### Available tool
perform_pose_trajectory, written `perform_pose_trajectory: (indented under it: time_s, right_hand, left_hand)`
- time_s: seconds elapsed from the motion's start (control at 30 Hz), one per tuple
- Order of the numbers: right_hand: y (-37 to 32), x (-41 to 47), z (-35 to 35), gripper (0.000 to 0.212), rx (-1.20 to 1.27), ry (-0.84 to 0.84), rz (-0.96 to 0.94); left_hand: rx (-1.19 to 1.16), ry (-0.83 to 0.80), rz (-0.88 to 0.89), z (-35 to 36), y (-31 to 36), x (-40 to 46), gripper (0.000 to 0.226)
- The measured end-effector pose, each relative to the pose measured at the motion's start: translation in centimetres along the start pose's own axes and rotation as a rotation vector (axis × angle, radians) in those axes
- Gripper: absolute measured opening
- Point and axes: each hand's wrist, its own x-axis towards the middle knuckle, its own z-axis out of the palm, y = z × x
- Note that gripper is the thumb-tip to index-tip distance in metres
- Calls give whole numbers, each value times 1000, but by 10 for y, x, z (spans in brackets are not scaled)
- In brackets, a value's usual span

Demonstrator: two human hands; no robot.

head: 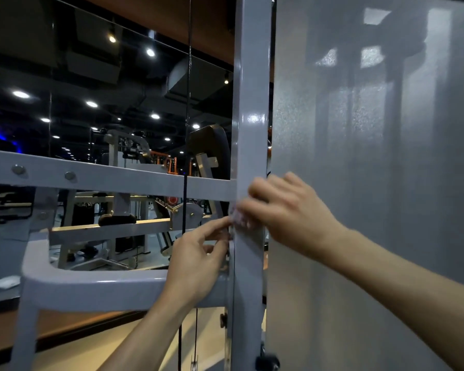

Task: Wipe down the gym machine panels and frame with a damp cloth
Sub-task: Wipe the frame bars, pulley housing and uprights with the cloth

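Your right hand [281, 210] curls over a pale crumpled cloth [240, 218], pressing it on the grey upright post [251, 129]. Your left hand [198, 261], at 7 o'clock of the cloth, pinches its edge with fingertips. Grey panel [373, 156] sits at 3 o'clock of the post. No readable writing.

Blurred by motion: right hand [281, 210] and the pale cloth [239, 216] under its fingers. Cropped at frame edges: upright post [251, 103], grey panel [373, 156].
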Motion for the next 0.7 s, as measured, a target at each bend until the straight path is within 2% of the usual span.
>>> perform_pose_trajectory:
  time_s: [0.13, 0.2, 0.3, 0.37, 0.43, 0.5, 0.57, 0.63, 0.7]
  right_hand:
    - [5, 7, 3, 16, 44, 36, 173]
    - [-19, -13, 9, 14, 81, 33, 134]
    - [-49, -46, 14, 30, 97, -28, 16]
    - [-41, -45, 12, 32, 53, -38, -35]
    - [-23, -27, 7, 29, 21, 2, 5]
    - [-9, -12, 5, 14, -5, 30, 100]
    - [-14, -12, 8, 10, 8, 41, 171]
    - [-36, -29, 14, 9, 36, 56, 146]
    - [-62, -54, 20, 18, 84, 34, 64]
  left_hand:
    - [59, 4, 26, -1, 1, -1, 47]
    - [46, -2, 30, -1, 1, -1, 48]
    - [74, 3, 65, -2, 0, 1, 48]
    - [73, 8, 66, -2, 0, 0, 49]
    - [76, 0, 60, -2, 0, -1, 50]
    - [83, -2, 76, -3, 1, -2, 48]
    - [74, -9, 93, -3, 1, -2, 45]
    - [69, -18, 119, -3, 0, -1, 43]
    - [78, -10, 129, -3, -3, 0, 42]
